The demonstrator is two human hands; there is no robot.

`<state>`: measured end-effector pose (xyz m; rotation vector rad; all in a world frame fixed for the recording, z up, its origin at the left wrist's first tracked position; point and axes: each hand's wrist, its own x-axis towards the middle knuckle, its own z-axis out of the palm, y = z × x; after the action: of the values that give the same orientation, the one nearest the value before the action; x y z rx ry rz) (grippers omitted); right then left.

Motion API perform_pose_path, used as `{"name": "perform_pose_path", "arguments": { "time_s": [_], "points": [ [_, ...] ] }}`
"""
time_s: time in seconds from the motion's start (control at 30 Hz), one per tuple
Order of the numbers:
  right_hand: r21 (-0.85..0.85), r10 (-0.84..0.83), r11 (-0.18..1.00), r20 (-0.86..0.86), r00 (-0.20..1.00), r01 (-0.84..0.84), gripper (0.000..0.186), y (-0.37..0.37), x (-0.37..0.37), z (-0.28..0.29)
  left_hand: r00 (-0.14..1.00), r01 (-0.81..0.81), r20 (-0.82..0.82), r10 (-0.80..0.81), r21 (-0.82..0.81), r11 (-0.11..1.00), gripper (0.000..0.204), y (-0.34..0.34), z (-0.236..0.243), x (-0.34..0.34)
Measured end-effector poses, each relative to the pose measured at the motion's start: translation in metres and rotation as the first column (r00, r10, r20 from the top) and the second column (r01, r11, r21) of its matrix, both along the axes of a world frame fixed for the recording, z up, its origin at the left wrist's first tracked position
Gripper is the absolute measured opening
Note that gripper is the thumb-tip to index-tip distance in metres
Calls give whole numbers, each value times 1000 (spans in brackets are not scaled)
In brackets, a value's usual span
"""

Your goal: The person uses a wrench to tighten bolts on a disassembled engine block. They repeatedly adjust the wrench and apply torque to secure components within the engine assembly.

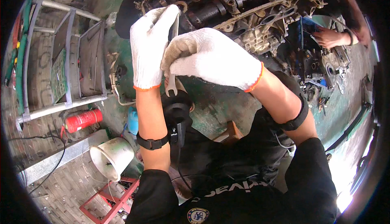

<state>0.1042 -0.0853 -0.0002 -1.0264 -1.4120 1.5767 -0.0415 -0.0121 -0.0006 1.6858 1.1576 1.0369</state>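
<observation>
A steel open-end wrench (171, 84) is held in front of me, its open jaw pointing down toward me. My right hand (203, 55), in a white knit glove with an orange cuff edge, is closed round its shaft just above that jaw. Above it my left hand (149, 45), gloved the same way, has its fingers pressed together at the upper part of the wrench; that end is largely hidden by the fingers. Just beyond both hands lies a dark, oily engine (260, 37) with its camshafts exposed, apart from the wrench's visible jaw.
At the right, another person's bare hand (330, 37) reaches to engine parts (315, 63). Left of me are a grey metal frame (67, 106), a red fire extinguisher (83, 120), a white bucket (118, 155), a blue container (133, 120) and a red metal stand (118, 201).
</observation>
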Motion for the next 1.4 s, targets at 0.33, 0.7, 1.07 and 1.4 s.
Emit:
{"name": "perform_pose_path", "arguments": {
  "time_s": [0.33, 0.7, 1.07, 1.4],
  "points": [
    [331, -253, 932, 301, 920, 148, 18, -16, 20, 20, 999, -40, -1, 41, 127, 991, 33, -2, -2, -3],
    [111, -392, 918, 105, 914, 381, 22, -17, 62, 26, 991, 17, -132, 1, 134, 991, 29, 4, -6, -2],
    [-79, -143, 988, -113, 983, 135, 21, -20, 56, 14, 991, 29, -134, -17, 92, 995, 29, 4, 0, 0],
    [-33, -7, 999, -104, 995, 3, 18, -8, -7, -5, 994, 20, -108, -15, 51, 999, 34, 4, -1, 2]
  ]
}}
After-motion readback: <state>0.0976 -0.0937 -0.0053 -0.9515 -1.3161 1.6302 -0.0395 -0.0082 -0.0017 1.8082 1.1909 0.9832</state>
